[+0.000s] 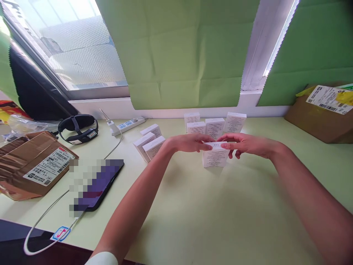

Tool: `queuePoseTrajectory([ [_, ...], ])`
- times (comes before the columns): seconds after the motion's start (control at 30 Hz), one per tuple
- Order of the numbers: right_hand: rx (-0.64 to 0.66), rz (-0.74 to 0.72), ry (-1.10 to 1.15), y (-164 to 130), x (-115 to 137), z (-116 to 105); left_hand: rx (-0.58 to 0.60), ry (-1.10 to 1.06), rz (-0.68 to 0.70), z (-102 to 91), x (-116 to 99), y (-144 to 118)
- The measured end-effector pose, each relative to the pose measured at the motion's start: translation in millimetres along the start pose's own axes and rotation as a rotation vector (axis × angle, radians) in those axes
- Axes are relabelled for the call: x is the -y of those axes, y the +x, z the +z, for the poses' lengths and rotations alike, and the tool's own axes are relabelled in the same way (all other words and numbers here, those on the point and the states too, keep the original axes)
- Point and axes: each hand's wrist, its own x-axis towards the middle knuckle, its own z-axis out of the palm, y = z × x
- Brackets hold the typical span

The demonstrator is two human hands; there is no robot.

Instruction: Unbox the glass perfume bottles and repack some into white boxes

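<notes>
A small white box (pixel 214 158) with printed text on its front stands upright on the table. My left hand (pixel 193 142) is at its top left, thumb on the upper front edge and fingers reaching behind. From the other side my right hand (pixel 241 142) holds its top right corner, with thumb on top and lower fingers curled beside it. Behind the hands stand several similar white boxes, among them a middle box (pixel 214 127) and a right-hand box (pixel 235 122). Three more, including a front one (pixel 154 148), stand left of my left wrist.
On the left lie a phone (pixel 100 186) with a white cable, a torn cardboard box (pixel 41 162), a black headset (pixel 78 129) and a power strip (pixel 128 125). A brown carton (pixel 320 119) sits at the far right. Green curtains (pixel 182 55) hang behind the table (pixel 220 221).
</notes>
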Motion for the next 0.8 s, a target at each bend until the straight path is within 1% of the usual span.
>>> queuePoseTrajectory([
  [0.07,-0.010,-0.003,-0.007,-1,1,0,-0.001,-0.005,0.006,-0.1,2,0],
  [0.13,-0.023,0.004,-0.017,-1,1,0,-0.026,0.024,0.017,0.0,3,-1],
  [0.2,-0.038,0.022,-0.034,-2,0,0,-0.040,0.027,0.049,0.5,3,-2],
  [0.3,-0.051,0.040,-0.060,-2,-1,1,-0.046,-0.031,0.111,2.4,0,-2],
  [0.4,-0.048,0.029,-0.073,-1,-1,2,-0.063,-0.055,0.133,4.8,-2,1],
  [0.57,-0.021,0.036,-0.072,0,0,4,-0.023,-0.059,0.120,7.9,0,6],
  [0.8,0.051,0.062,-0.029,2,-3,3,0.027,-0.134,0.105,8.7,5,8],
])
